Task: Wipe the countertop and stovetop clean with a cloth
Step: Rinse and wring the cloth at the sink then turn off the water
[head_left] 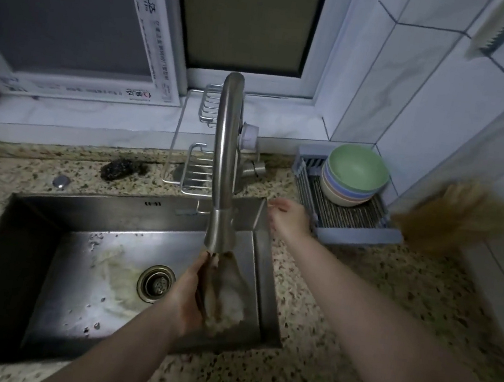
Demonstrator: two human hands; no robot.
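A cloth [224, 293] is gripped by the left hand [188, 298] under the tap [224, 161], over the sink [47, 228]; the right hand [290, 218] is held loose near the rack [363, 234].

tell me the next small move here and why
Probably turn the tap handle with the right hand, which hovers near it. The left hand holds the cloth under the spout, and no water stream is clearly visible.
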